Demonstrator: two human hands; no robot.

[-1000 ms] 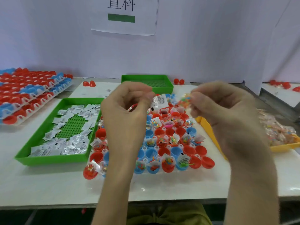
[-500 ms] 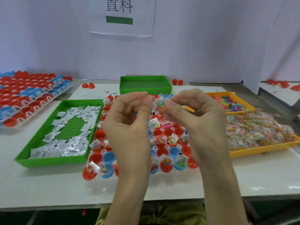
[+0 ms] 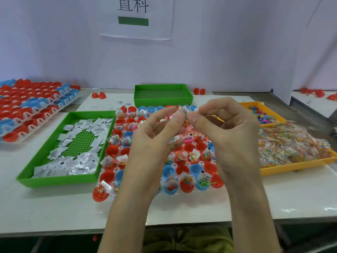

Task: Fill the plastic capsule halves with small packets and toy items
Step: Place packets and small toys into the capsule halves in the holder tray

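the small packets (image 3: 184,111) look light, crinkly and slippery, best pinched by their edges. they sit in the air above the capsule halves (image 3: 111,150) on the desk (image 3: 54,207). the left hand (image 3: 158,137) and right hand (image 3: 229,136) each pinch them between thumb and forefinger, with the other fingers loosely curled.

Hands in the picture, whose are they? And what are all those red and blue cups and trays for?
The camera sits on a person's head, looking down, so you see their own left hand and right hand. Together they pinch a small packet above the table. Below are red and blue capsule halves, many already holding packets and toys. The green tray on the left holds white packets; the orange tray on the right holds toy bags.
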